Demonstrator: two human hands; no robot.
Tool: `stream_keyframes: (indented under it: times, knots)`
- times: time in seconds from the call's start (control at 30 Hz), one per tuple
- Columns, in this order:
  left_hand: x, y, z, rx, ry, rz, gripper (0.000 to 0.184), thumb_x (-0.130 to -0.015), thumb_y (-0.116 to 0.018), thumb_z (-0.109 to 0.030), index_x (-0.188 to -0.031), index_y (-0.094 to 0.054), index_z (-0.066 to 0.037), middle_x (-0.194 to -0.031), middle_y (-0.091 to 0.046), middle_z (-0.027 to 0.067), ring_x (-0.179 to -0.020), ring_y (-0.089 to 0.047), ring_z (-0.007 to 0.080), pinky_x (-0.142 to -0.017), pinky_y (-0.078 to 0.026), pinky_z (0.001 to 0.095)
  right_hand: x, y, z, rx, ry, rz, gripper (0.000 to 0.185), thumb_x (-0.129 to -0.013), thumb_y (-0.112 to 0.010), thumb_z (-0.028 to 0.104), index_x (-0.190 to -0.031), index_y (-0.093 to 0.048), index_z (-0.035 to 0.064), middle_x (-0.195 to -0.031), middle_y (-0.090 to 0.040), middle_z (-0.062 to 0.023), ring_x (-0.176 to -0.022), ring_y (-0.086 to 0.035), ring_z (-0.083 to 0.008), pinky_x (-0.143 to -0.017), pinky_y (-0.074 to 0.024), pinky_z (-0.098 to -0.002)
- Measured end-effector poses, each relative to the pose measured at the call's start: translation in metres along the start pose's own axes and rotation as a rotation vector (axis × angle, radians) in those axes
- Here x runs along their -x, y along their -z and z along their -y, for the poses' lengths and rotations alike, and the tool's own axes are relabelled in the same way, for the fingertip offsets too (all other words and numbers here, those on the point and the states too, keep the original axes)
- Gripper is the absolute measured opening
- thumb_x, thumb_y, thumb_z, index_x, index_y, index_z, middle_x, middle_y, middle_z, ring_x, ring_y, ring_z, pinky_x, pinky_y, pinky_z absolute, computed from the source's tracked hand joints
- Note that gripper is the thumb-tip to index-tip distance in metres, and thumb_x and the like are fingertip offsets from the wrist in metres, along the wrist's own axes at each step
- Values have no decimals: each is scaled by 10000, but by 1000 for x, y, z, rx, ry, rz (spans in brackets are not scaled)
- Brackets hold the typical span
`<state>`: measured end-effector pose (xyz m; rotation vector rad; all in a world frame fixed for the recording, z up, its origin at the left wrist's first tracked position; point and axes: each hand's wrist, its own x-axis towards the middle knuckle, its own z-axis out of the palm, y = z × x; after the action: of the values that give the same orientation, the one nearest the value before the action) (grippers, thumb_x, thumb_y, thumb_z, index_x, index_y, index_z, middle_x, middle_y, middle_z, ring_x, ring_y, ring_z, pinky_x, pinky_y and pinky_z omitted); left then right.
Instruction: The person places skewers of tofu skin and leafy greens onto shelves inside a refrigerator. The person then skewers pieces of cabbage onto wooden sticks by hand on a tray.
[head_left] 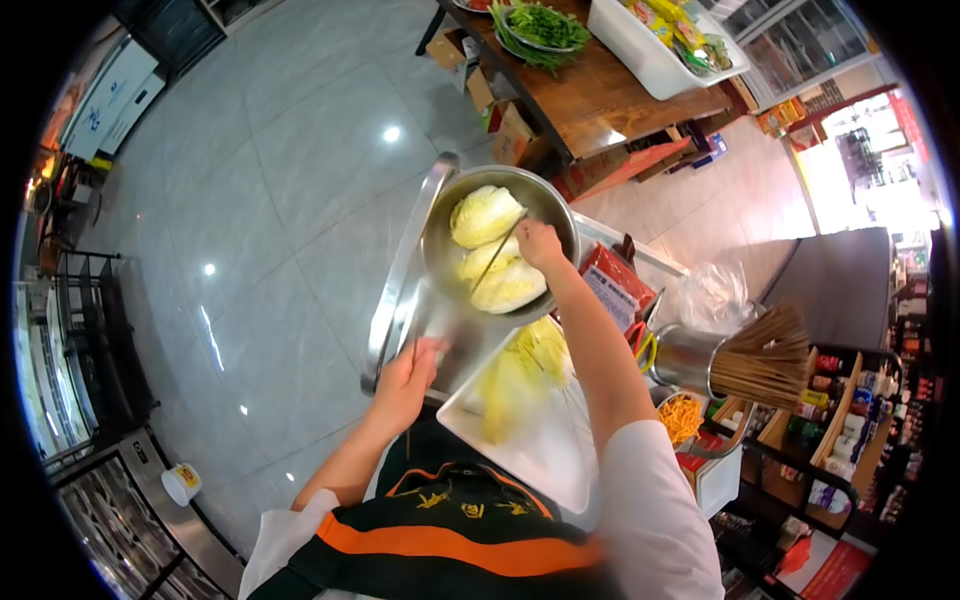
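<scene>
A round metal bowl (pixel 563 210) holds several pale yellow cabbage pieces (pixel 487 217). Over its right side, my right hand (pixel 539 243) is closed on a thin dark stick, which slants down and left across the cabbage. My left hand (pixel 408 377) is below and left of the bowl, fingers drawn together beside a blurred dark shape; what they hold, if anything, cannot be made out. Between my arms, loose yellow leaves (pixel 535 352) lie on a white tray (pixel 540 462), partly smeared by motion. The bowl stands on a metal surface (pixel 398 290).
Right of the bowl are a red packet (pixel 618 285), a metal container of wooden sticks (pixel 690 357), a clear plastic bag (pixel 713 296) and orange shreds (pixel 680 418). A wooden table (pixel 590 105) with greens (pixel 540 27) and a white bin (pixel 655 72) stands beyond.
</scene>
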<state>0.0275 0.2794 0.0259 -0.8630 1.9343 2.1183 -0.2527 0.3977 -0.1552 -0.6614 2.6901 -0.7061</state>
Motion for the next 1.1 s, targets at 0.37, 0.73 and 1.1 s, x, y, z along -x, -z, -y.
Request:
stream_keyframes:
  times: [0.37,0.73,1.1]
  knots:
    - [8,25,34,-151,-66,-96,211,-893,-403,-154,-998,-543,-34,-571,-349,-57,-524,-322,35,-481,-276,189,-15,65,69,203,-116,1024,542,-619,-669,457,-877,-586,-12,-742,-559,-104,-671,-555,-165,-568,-436,-269]
    - [41,18,36,-199,-69,-142,188,-883,-412,-122,-978,-541,-24,-583,-421,-10,-523,-358,52,-491,-316,206,73,81,41,-677,-585,802,553,-719,-646,112,-1202,-400,3,-986,-552,-92,-818,-567,-160,-669,-488,-282]
    - [67,-8,46,-339,-75,-139,178,-872,-432,-124,-1000,-530,-49,-837,-591,166,-747,-561,350,-626,-443,346,140,55,73,-1414,-504,123,323,-745,-631,81,-1035,-499,129,-900,-586,25,-764,-543,-66,-613,-404,-204]
